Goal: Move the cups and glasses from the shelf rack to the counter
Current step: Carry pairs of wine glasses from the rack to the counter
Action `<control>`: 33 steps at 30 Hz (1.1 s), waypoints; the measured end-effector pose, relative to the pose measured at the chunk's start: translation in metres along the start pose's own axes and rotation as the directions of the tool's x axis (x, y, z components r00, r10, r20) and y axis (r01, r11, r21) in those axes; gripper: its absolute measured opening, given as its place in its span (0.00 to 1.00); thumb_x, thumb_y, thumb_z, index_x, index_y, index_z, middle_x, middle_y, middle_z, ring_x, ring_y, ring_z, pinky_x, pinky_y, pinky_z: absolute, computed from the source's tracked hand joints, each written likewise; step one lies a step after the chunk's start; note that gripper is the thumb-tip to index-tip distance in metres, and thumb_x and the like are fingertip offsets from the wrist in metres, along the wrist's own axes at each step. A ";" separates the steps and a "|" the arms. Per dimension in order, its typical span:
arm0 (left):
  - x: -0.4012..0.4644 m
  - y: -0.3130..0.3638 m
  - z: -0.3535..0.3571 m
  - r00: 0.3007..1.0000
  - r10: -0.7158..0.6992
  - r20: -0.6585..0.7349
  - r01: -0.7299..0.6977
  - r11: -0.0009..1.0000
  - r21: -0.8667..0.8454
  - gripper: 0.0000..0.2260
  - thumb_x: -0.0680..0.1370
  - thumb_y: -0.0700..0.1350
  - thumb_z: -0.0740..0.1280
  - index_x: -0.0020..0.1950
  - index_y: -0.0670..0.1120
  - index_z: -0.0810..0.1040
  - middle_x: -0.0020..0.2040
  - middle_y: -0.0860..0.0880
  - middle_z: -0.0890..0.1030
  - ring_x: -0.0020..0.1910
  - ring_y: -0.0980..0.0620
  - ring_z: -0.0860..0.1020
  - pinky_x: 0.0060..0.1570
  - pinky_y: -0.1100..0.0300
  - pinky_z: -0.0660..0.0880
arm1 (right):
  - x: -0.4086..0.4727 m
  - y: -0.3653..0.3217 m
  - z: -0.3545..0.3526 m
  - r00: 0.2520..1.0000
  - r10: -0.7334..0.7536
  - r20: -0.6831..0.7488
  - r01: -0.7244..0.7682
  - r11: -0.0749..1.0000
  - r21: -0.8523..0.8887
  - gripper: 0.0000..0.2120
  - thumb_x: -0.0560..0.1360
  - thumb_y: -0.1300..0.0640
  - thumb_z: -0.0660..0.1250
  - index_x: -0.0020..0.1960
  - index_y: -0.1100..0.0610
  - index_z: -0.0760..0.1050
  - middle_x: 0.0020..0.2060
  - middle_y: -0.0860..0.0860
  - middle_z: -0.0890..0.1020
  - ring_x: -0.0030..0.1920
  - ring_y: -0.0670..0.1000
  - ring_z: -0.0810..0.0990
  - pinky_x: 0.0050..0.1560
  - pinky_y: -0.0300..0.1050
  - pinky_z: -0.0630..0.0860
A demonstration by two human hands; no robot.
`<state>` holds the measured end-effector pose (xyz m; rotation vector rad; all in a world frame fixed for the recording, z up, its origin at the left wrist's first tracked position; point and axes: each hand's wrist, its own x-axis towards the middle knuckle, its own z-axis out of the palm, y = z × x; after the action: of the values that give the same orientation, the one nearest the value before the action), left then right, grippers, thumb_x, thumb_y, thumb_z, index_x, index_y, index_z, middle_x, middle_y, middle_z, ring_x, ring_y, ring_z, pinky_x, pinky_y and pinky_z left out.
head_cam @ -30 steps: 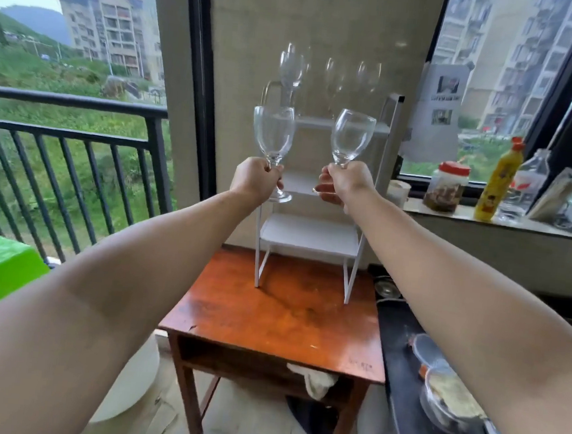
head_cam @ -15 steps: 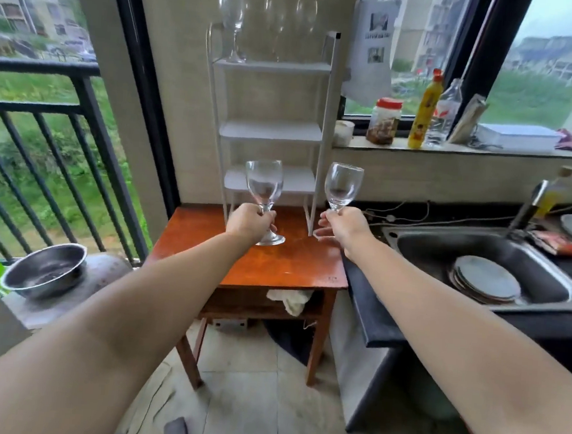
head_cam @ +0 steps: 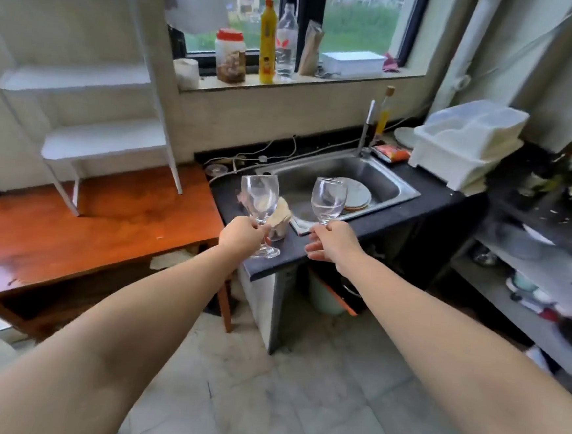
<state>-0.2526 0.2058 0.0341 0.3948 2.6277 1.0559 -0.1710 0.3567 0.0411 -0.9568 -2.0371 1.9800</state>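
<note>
Head view: both arms reach forward over the tiled floor toward the dark counter (head_cam: 415, 206). The left hand (head_cam: 242, 235) is closed around the stem of a clear glass (head_cam: 259, 196); the glass stands upright, its foot showing just below the fingers and over the counter's near edge, though contact with the surface cannot be told. The right hand (head_cam: 334, 243) grips the stem of a second glass (head_cam: 328, 201), also upright, its bowl seen against the sink (head_cam: 393, 187), its foot hidden by the hand. The two glasses are near each other but apart. Plates (head_cam: 359, 197) lie stacked in the sink. The white rack (head_cam: 106, 137) stands to the left on a wooden table (head_cam: 71, 227), its visible shelves bare. A yellow bottle (head_cam: 268, 44) and a red-lidded jar (head_cam: 229, 56) stand on the windowsill. A white dish drainer (head_cam: 468, 142) sits right of the sink.
</note>
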 end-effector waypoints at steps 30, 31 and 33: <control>-0.127 0.238 0.284 0.448 0.534 0.717 -0.681 0.724 -0.114 0.16 0.75 0.50 0.64 0.26 0.50 0.76 0.26 0.52 0.75 0.27 0.54 0.72 0.28 0.62 0.65 | -0.198 0.104 -0.302 0.477 0.300 -0.826 0.101 0.915 0.390 0.12 0.80 0.65 0.57 0.38 0.60 0.69 0.33 0.54 0.72 0.18 0.46 0.76 0.17 0.34 0.72; -0.135 0.243 0.289 0.422 0.538 0.730 -0.695 0.708 -0.120 0.16 0.74 0.50 0.64 0.26 0.50 0.75 0.27 0.52 0.74 0.27 0.54 0.72 0.27 0.62 0.65 | -0.207 0.106 -0.308 0.456 0.303 -0.837 0.109 0.914 0.390 0.12 0.80 0.66 0.57 0.38 0.60 0.69 0.33 0.54 0.72 0.18 0.45 0.75 0.17 0.34 0.72; -0.153 0.257 0.303 0.367 0.548 0.752 -0.726 0.674 -0.137 0.17 0.75 0.50 0.64 0.26 0.49 0.75 0.27 0.52 0.75 0.28 0.52 0.72 0.28 0.62 0.65 | -0.223 0.110 -0.323 0.411 0.317 -0.855 0.127 0.909 0.398 0.10 0.80 0.66 0.56 0.40 0.62 0.70 0.33 0.55 0.73 0.18 0.45 0.75 0.16 0.34 0.71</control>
<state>0.0342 0.5207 0.0289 1.6490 1.7673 0.5211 0.2091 0.5050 0.0485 -1.5799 -0.8875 1.2564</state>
